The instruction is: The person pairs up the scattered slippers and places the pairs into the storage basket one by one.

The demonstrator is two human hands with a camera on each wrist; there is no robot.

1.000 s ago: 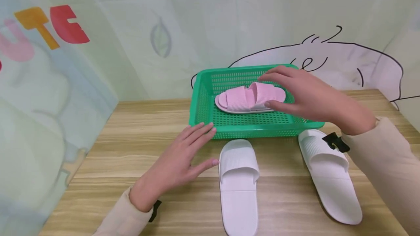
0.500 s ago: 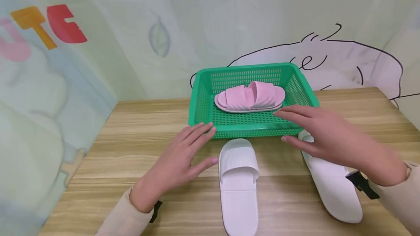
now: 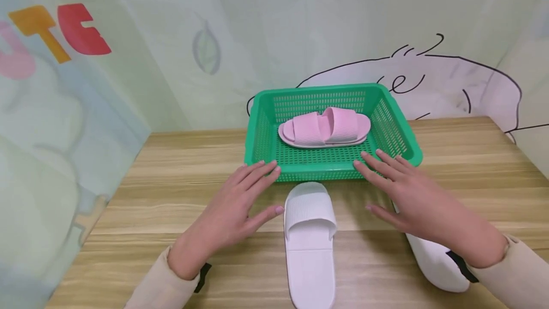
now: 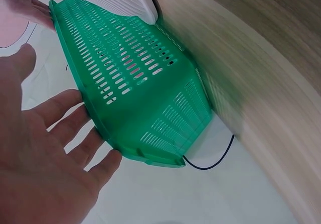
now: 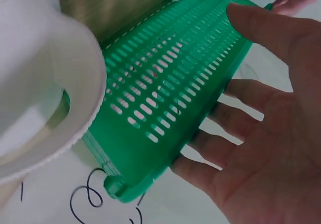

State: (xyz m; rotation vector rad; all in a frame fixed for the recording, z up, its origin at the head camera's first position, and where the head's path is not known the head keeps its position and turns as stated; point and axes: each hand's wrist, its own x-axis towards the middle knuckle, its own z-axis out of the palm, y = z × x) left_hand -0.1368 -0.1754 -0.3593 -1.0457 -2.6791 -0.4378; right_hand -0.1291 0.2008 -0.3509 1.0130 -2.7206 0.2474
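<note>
Pink slippers (image 3: pixel 306 128), laid together, rest inside the green plastic basket (image 3: pixel 317 171) at the back of the table. My left hand (image 3: pixel 227 209) touches the basket's front rim near its left corner, fingers straight. At the right part of that rim, my right hand (image 3: pixel 416 194) has its fingers spread, the tips at the edge. Both wrist views show straight fingertips along the rim with nothing gripped. One white slipper (image 3: pixel 310 247) lies between my hands in front of the basket. The other white slipper (image 3: pixel 437 261) is partly hidden under my right hand and forearm.
A wood-grain table (image 3: pixel 180 170) carries everything. Behind it hangs a pale printed cloth (image 3: pixel 257 27) with a leaf, letters and a line drawing, close to the basket's back side.
My right hand has drawn back from over the pink slippers to the basket's front rim, its fingers spreading. The left hand, basket and slippers have stayed in place.
</note>
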